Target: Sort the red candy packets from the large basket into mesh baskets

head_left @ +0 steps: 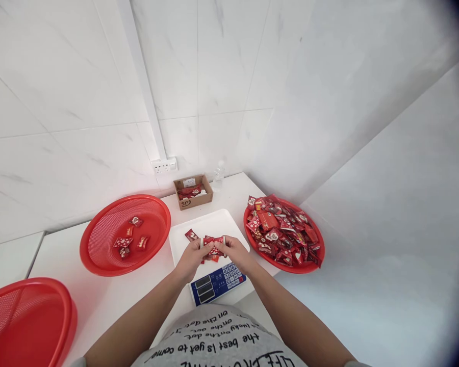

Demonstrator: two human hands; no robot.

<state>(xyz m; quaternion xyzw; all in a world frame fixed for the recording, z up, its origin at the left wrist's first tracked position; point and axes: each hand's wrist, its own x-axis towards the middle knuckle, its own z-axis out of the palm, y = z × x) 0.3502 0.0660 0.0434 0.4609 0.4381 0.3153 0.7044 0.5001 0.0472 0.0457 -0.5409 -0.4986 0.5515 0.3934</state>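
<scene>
A small red-and-white snack packet [213, 245] is held up between both hands over the scale. My left hand [192, 259] pinches its left end with the thumb on top. On its right end, my right hand [235, 253] closes the same way. Below lies the white tray of a digital scale [229, 224], with a blue keypad panel [219, 283] toward me. Another red packet [191, 235] rests on the tray just behind my left hand, and a few more lie partly hidden under my fingers.
At right, a red basket [322, 250] is heaped with red packets. A red basket [95, 232] at left holds several packets; another red basket [67, 311] stands nearer. Behind the scale are a cardboard box [196, 202] with packets and a clear bottle [219, 176], near the wall socket [163, 166].
</scene>
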